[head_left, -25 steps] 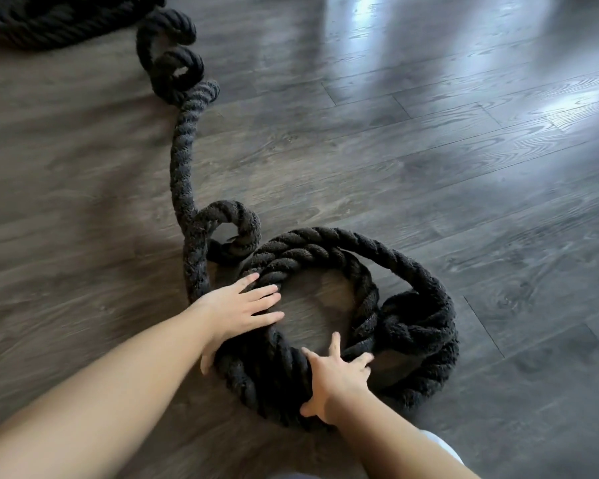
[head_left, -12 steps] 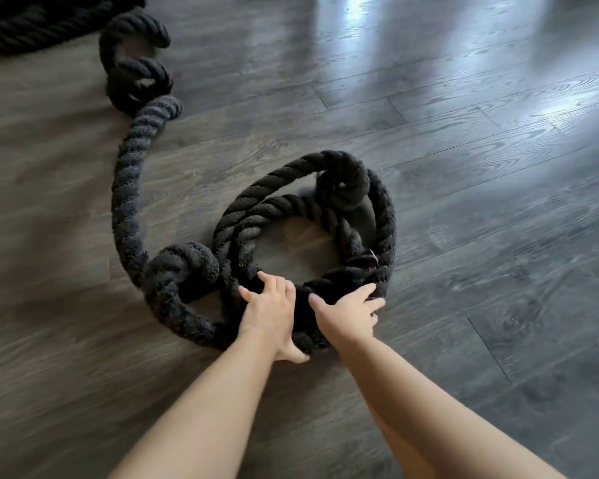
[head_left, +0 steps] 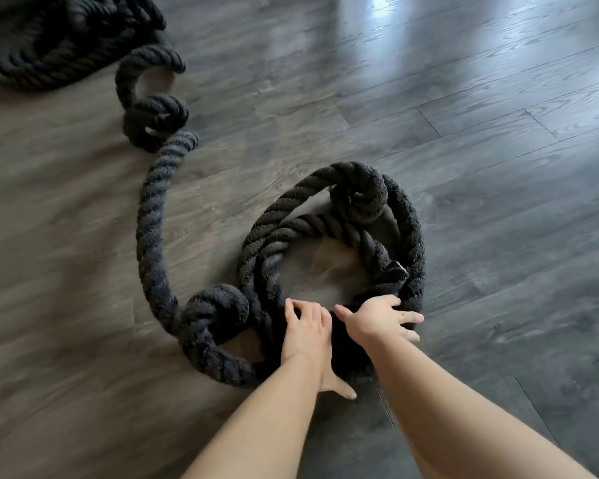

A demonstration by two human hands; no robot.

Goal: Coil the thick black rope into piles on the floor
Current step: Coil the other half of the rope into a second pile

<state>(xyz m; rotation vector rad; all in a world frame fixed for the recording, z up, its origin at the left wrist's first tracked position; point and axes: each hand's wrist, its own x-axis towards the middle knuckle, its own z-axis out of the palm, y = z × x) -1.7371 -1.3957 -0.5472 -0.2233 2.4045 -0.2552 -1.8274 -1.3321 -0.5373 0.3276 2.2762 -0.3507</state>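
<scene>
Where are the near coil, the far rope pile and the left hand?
near coil (head_left: 407,216): head view, fuzzy far-right edge.
far rope pile (head_left: 49,63): head view, front strands.
left hand (head_left: 306,328): head view, back of hand.

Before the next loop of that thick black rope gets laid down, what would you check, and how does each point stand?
1. Both hands on the coil: left hand and right hand rest on the near edge of the thick black rope coil: ok.
2. Firm grip: fingers spread flat, not closed: not ok.
3. Loops flat: a twisted kink stands up at the far side: not ok.
4. Feeding strand free: kinked loops along it: not ok.
5. Dark wooden floor around clear: ok.
</scene>
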